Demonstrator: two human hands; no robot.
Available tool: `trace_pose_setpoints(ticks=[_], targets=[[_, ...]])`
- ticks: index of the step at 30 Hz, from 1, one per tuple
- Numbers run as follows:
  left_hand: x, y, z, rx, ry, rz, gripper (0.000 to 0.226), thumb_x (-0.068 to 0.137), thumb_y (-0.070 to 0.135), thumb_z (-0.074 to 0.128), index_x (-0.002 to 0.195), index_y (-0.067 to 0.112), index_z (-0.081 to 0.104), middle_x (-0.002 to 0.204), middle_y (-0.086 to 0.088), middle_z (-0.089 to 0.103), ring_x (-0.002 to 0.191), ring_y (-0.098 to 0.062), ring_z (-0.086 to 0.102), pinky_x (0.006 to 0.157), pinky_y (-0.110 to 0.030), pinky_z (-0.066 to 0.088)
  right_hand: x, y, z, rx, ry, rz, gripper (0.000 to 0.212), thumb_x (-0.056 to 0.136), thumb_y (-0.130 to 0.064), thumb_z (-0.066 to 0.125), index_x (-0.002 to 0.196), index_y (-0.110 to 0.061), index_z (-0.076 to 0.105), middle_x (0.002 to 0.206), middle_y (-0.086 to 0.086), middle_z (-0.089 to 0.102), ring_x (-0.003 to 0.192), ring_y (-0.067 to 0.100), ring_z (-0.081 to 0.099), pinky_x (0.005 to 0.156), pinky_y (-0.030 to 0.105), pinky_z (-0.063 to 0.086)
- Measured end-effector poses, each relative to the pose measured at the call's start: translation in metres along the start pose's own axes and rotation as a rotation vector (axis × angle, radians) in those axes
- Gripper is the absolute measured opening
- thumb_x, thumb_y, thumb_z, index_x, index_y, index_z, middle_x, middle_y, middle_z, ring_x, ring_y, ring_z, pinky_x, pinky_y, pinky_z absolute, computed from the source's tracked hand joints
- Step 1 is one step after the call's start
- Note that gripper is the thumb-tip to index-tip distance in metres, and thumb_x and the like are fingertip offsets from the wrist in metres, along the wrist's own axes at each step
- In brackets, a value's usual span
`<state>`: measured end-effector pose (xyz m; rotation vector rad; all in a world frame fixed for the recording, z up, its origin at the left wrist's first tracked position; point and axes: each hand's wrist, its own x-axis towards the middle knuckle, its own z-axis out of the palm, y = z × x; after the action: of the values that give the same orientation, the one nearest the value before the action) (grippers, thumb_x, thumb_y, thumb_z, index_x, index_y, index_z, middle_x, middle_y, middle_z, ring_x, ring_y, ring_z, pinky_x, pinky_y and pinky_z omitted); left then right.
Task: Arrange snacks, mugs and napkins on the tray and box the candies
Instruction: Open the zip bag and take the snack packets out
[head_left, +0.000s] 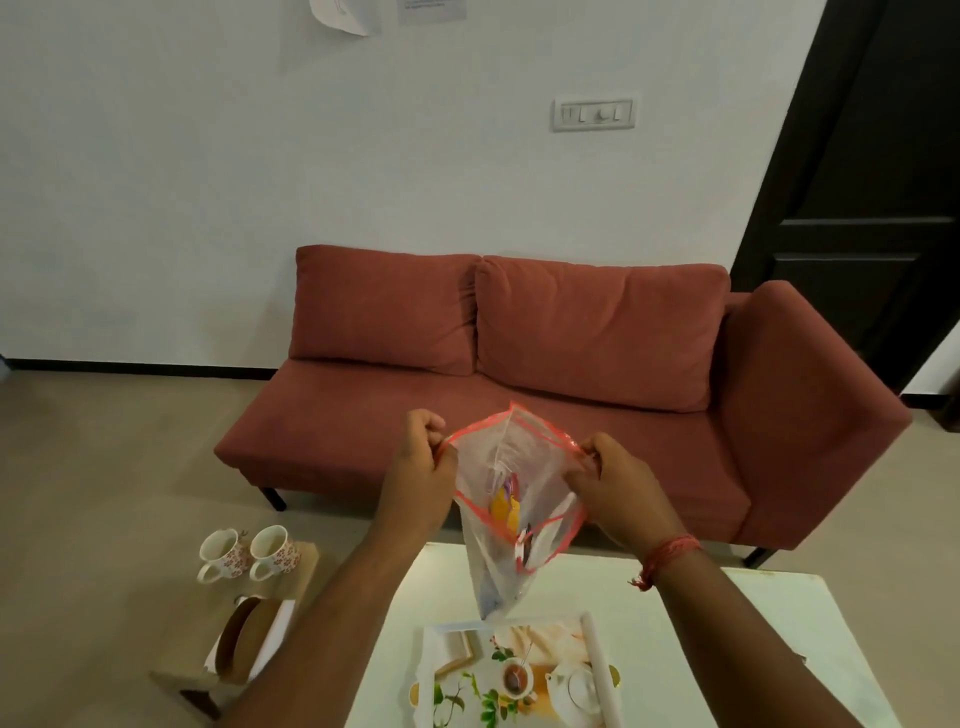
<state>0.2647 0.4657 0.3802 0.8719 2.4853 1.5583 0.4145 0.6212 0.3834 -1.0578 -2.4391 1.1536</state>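
Both hands hold a clear plastic zip bag with a red-edged mouth (511, 499) up in the air, just above the far edge of the white tray printed with a teapot and flowers (447, 670). The left hand (423, 462) pinches one side of the mouth and the right hand (610, 480) pinches the other, fingers curled tight on the plastic and pulling it apart.

Inside the bag sit a few small wrapped sweets, one yellow (504, 506); the rest are too blurred to name.

To my eye the risk is the bag tipping: its bottom hangs slack over the tray, and a sharp tug could spill the sweets onto it or past it.

Left of the tray, two white floral mugs (249, 553) stand on a low wooden stool (291, 577), well apart from the hands.
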Motion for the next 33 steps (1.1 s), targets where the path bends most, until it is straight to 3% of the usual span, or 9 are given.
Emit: trace_pose_setpoints(ticks=[3,6,11,13,17,20,27,30,33], targets=[[-0.004,0.002,0.007,-0.017,-0.067,0.045,0.01,0.095,0.013,0.056,0.099,0.017,0.048,0.085,0.001,0.058,0.073,-0.015,0.055,0.066,-0.035,0.049,-0.013,-0.009,0.0,-0.252,0.107,-0.269,0.042,0.084,-0.033,0.071,0.119,-0.018,0.053,0.116,0.002,0.049,0.102,0.023,0.051,0.088,0.036,0.047],[-0.006,0.004,0.012,-0.039,-0.108,0.066,0.011,0.092,0.025,0.059,0.096,0.021,0.049,0.084,0.003,0.059,0.072,-0.012,0.056,0.064,-0.032,0.051,-0.032,-0.041,-0.001,-0.15,0.236,-0.646,0.021,0.091,-0.013,0.06,0.11,-0.02,0.059,0.111,-0.002,0.053,0.095,0.014,0.051,0.083,0.026,0.045],[-0.007,0.009,0.019,-0.042,-0.152,0.071,0.013,0.089,0.016,0.06,0.096,0.025,0.053,0.089,0.008,0.059,0.081,-0.005,0.058,0.072,-0.017,0.051,-0.024,-0.058,0.031,-0.565,-0.408,-0.45,0.025,0.093,0.002,0.053,0.113,-0.006,0.064,0.115,0.011,0.066,0.096,0.023,0.061,0.085,0.03,0.048],[-0.008,0.013,0.02,0.042,-0.139,0.145,0.014,0.095,0.012,0.057,0.097,0.025,0.054,0.09,0.012,0.058,0.082,-0.001,0.056,0.067,-0.009,0.046,-0.015,-0.058,0.04,-0.737,-0.471,-0.452,0.022,0.091,0.0,0.056,0.11,-0.002,0.066,0.111,0.016,0.068,0.099,0.03,0.064,0.084,0.034,0.049],[-0.003,0.019,0.018,-0.052,-0.116,0.13,0.008,0.097,0.013,0.055,0.094,0.02,0.059,0.088,0.005,0.064,0.081,-0.008,0.06,0.07,-0.02,0.051,-0.008,-0.063,0.036,-0.735,-0.165,-0.664,0.022,0.091,-0.005,0.049,0.098,-0.008,0.07,0.1,0.01,0.066,0.088,0.026,0.061,0.073,0.033,0.048],[0.003,0.023,0.012,-0.106,-0.072,0.104,0.01,0.095,0.008,0.055,0.093,0.017,0.059,0.085,0.003,0.063,0.075,-0.007,0.058,0.064,-0.01,0.046,-0.003,-0.053,0.033,-0.703,-0.022,-0.941,0.018,0.079,-0.007,0.058,0.089,-0.014,0.071,0.091,0.005,0.067,0.078,0.023,0.059,0.072,0.035,0.052],[-0.002,0.025,0.018,-0.035,-0.038,0.167,0.008,0.095,0.013,0.058,0.091,0.021,0.059,0.089,0.006,0.063,0.08,-0.003,0.056,0.066,-0.008,0.044,0.012,-0.041,0.033,-1.078,-0.606,-0.29,0.048,0.097,-0.011,0.052,0.144,-0.007,0.043,0.135,0.015,0.056,0.119,0.032,0.057,0.096,0.038,0.047],[-0.005,0.03,0.025,-0.029,-0.062,0.213,0.01,0.095,0.01,0.058,0.091,0.02,0.058,0.088,0.008,0.061,0.08,0.003,0.054,0.068,-0.007,0.044,0.013,-0.039,0.05,-1.18,-0.554,-0.383,0.061,0.09,-0.013,0.063,0.146,-0.006,0.038,0.147,0.018,0.043,0.123,0.034,0.054,0.096,0.043,0.049],[-0.009,0.036,0.03,-0.031,-0.073,0.272,0.013,0.094,0.008,0.058,0.09,0.021,0.058,0.085,0.013,0.058,0.08,0.003,0.053,0.067,-0.01,0.045,0.01,-0.033,0.065,-1.205,-0.542,-0.385,0.081,0.09,-0.029,0.065,0.154,-0.009,0.019,0.161,0.015,0.019,0.147,0.038,0.019,0.111,0.053,0.035]])
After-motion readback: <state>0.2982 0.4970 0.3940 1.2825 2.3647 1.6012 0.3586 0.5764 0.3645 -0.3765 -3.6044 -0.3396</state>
